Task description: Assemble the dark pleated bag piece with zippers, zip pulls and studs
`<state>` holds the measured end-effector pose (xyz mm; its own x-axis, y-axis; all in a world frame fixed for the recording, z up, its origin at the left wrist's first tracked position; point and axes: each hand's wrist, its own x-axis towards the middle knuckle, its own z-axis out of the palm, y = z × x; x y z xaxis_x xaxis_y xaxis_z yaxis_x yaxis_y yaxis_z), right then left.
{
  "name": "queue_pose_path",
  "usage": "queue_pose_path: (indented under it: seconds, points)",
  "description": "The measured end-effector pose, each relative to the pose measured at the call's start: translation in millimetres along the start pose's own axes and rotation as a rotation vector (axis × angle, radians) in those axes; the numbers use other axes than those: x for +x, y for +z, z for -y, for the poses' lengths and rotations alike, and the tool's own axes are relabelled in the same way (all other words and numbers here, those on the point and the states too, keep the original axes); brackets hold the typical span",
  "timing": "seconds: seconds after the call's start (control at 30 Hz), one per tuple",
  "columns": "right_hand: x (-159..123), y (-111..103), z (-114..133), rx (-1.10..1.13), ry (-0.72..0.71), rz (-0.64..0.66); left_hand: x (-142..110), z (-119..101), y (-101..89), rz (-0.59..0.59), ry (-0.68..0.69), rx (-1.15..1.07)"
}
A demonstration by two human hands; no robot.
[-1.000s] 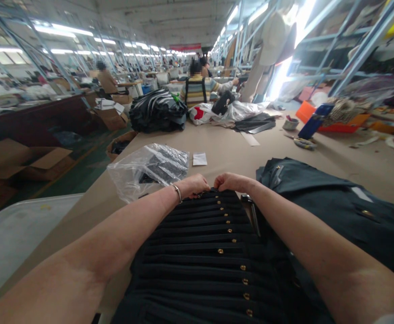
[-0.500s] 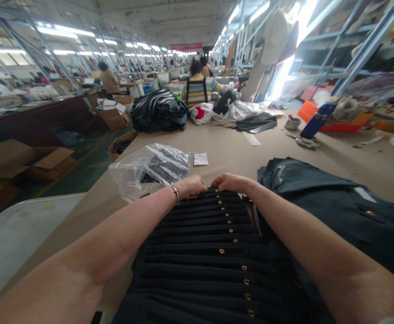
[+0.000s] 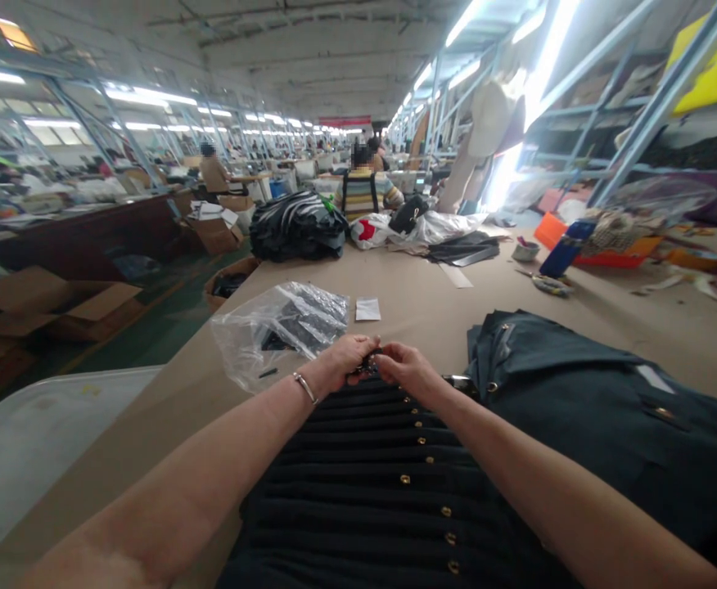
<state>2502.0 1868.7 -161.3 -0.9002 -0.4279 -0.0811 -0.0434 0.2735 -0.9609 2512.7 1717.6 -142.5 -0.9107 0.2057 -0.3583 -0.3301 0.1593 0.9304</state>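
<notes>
My left hand (image 3: 347,360), with a bracelet at the wrist, is closed round a small dark piece (image 3: 369,360) with shiny bits. Its exact kind is too small to tell. The fingertips of my right hand (image 3: 404,366) pinch at the right side of this piece, almost meeting the left hand. Both hands are over the far end of a row of overlapping black garments (image 3: 358,491). A line of gold-coloured metal fittings (image 3: 405,479) runs down those layers. Just left of the hands lies a clear plastic bag (image 3: 290,323) with dark pieces inside.
A pile of dark garments (image 3: 579,409) lies on the right of the brown table (image 3: 408,286). Beyond the hands is a white paper slip (image 3: 367,309). Farther back are a black bundle (image 3: 300,227), an orange tray (image 3: 616,252) and a seated person (image 3: 362,192).
My hands have lifted off the far edge of the black garments and come together. A small dark piece now shows between them. The view has tilted up slightly.
</notes>
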Motion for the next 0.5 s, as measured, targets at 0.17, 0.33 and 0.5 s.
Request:
queue_pose_path:
  seconds: [0.17, 0.33, 0.5]
  points:
    - [-2, 9, 7, 0.360, 0.054, -0.063, -5, 5, 10.1, 0.012, 0.073, -0.051]
    - [2, 15, 3, 0.614, 0.057, -0.069, -5, 6, 10.1, -0.017, 0.118, -0.188]
    - [6, 17, 4, 0.777, 0.000, -0.198, -11, 1, 6.7, -0.073, 0.111, -0.223]
